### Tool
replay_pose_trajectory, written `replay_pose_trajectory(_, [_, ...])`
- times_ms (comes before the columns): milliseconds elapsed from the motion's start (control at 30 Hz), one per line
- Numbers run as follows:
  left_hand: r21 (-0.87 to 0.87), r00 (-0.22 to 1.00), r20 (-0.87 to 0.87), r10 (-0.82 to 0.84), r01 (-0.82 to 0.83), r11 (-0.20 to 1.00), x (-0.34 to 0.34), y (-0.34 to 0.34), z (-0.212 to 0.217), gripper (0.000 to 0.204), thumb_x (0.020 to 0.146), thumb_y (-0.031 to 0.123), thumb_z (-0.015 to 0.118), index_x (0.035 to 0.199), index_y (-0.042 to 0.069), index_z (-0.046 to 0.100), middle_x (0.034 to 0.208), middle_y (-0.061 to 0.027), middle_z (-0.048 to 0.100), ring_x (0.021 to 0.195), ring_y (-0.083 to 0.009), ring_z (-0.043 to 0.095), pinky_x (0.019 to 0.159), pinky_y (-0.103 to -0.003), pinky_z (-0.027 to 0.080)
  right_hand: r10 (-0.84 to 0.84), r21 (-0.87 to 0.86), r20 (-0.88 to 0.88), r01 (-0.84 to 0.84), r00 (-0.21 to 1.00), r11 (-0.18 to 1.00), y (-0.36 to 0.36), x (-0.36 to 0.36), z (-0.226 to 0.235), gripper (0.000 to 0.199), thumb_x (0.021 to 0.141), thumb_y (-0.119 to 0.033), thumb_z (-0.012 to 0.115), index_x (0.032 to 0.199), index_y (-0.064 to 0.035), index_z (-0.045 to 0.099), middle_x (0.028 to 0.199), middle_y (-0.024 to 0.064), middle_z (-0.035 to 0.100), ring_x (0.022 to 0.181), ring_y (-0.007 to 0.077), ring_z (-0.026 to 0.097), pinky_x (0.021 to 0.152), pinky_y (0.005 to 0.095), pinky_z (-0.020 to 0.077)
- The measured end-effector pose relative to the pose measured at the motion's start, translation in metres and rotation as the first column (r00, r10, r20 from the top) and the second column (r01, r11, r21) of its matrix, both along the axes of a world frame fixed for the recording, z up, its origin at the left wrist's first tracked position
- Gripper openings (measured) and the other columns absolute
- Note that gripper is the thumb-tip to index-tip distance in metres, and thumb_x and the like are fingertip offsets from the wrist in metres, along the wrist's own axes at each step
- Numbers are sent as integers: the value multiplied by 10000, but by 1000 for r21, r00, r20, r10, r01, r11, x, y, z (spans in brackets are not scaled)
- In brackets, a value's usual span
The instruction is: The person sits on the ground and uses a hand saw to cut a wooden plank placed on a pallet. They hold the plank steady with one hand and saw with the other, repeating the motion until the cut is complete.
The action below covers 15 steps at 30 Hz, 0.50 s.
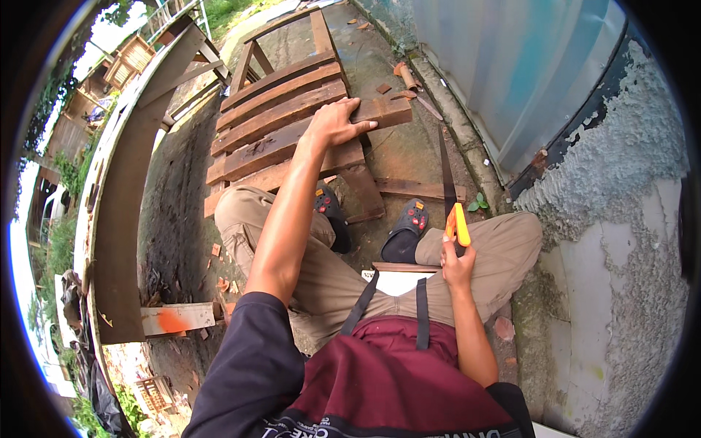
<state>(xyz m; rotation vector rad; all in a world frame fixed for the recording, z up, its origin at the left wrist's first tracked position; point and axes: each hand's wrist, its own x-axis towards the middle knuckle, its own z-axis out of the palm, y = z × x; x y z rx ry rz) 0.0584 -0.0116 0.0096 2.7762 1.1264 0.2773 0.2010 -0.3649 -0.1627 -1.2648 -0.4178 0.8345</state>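
Observation:
My left hand [336, 125] grips a brown wooden plank [387, 112] from above. Its fingers curl over the far edge, and the thumb points right along the top. The plank lies across a slatted wooden frame [281, 93], and its right end sticks out past the frame's side. By my right knee, my right hand [458, 266] is closed around the yellow-orange handle of a handsaw [459, 225]. The dark saw blade points up and away from me, apart from the plank.
A low stool [394, 268] shows between my legs. On the right stand a corrugated metal sheet [522, 66] and a peeling wall [621, 153]. A large wooden panel [120, 197] rises on the left. Wood scraps [223, 283] and a loose board [420, 190] lie on the ground.

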Motion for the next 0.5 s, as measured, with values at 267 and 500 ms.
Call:
replay_pose_trajectory(267, [315, 987, 143, 68, -110, 943, -24, -2, -31, 1004, 750, 813, 641, 1342, 5, 573, 1320, -172, 609, 1282, -318, 547, 1060, -488, 405, 8, 23, 28, -9, 1000, 1000, 3, 0, -3, 211, 956, -133, 681, 833, -74, 521, 624, -23, 492, 466, 62, 425, 423, 246, 343])
replay_pose_trajectory(500, [247, 984, 126, 129, -157, 956, -44, -6, -32, 956, 719, 854, 627, 1166, 9, 640, 1142, -162, 639, 1125, -318, 597, 968, -479, 427, -8, 17, -21, 9, 1000, 1000, 6, -5, 7, 195, 962, -112, 666, 843, -78, 515, 609, -21, 478, 457, 71, 419, 428, 252, 342])
